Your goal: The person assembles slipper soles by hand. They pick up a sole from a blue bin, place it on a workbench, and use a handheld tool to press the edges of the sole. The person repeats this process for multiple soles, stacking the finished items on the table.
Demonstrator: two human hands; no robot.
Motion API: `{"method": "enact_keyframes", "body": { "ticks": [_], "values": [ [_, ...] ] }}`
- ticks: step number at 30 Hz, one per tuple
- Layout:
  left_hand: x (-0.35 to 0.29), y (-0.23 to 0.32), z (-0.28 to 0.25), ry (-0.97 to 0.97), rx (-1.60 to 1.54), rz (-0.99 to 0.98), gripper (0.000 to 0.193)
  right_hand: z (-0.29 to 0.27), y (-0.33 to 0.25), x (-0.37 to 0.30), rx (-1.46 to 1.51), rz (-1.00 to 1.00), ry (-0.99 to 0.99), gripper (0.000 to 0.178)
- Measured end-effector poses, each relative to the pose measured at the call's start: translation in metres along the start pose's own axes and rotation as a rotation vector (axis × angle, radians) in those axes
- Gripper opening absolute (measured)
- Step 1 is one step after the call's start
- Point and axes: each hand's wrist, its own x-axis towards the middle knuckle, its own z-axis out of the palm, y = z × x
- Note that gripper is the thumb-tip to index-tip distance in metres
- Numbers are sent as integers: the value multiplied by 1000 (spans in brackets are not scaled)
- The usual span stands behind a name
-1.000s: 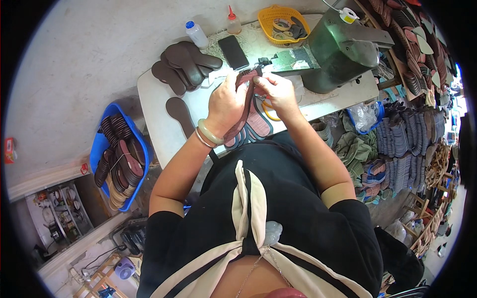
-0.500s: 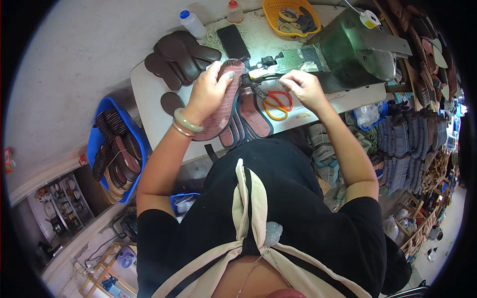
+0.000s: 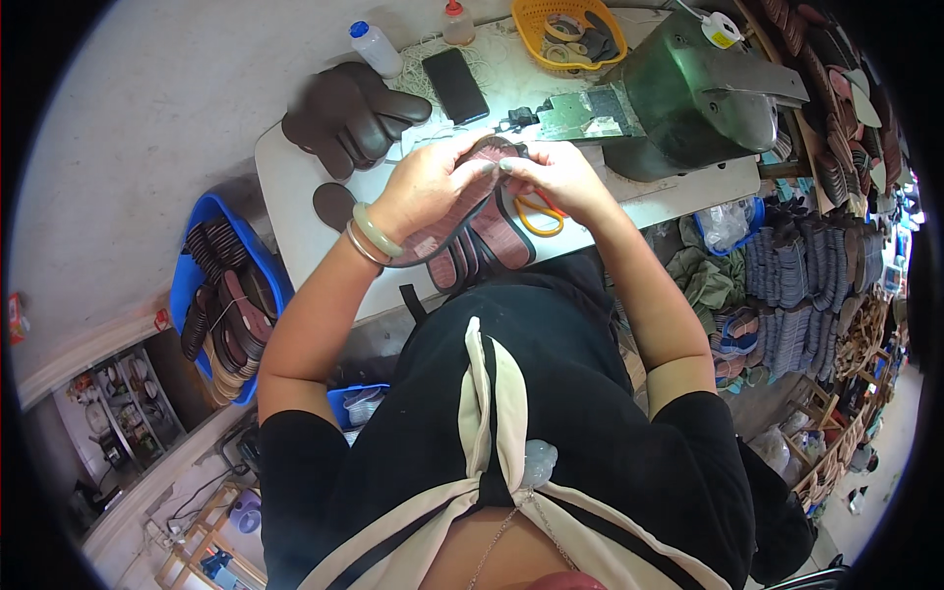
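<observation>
My left hand [image 3: 433, 185] is wrapped round the side of a pinkish-brown shoe sole [image 3: 433, 242] with a dark edge, which is tilted above the white table. At the sole's far end, my right hand [image 3: 562, 179] is closed in a pinch, thumb close to the left thumb. Whether a thread is also between those fingers is too small to tell. Beneath the held sole lie several similar soles [image 3: 503, 236]. Scissors with orange and red handles [image 3: 539, 218] lie beside them, partly hidden by my right hand.
A green sewing machine [image 3: 678, 98] stands at the right of the white table [image 3: 295, 211]. Dark brown shoe pieces [image 3: 344, 113], a black phone [image 3: 455, 87], two bottles and a yellow basket [image 3: 526, 15] lie around the far side. A blue bin [image 3: 182, 285] of soles is at left.
My right hand has moved left from beside the sewing machine to the far end of the sole and now grips there. The sole has come away from the machine, slightly toward me.
</observation>
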Motion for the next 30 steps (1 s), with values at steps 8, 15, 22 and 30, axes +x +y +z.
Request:
{"method": "enact_keyframes", "body": {
  "ticks": [8,15,22,30],
  "values": [
    [27,-23,-16,-157,247,-66,42,-2,12,17,136,157,-72,28],
    [66,-34,-13,-315,232,-132,38,8,35,18,439,256,162,24],
    [76,-42,-15,-304,204,-126,38,6,39,28,491,205,173,22],
    [58,-38,1,-200,247,-133,44,-10,21,20,208,198,90,26]
  ]
}}
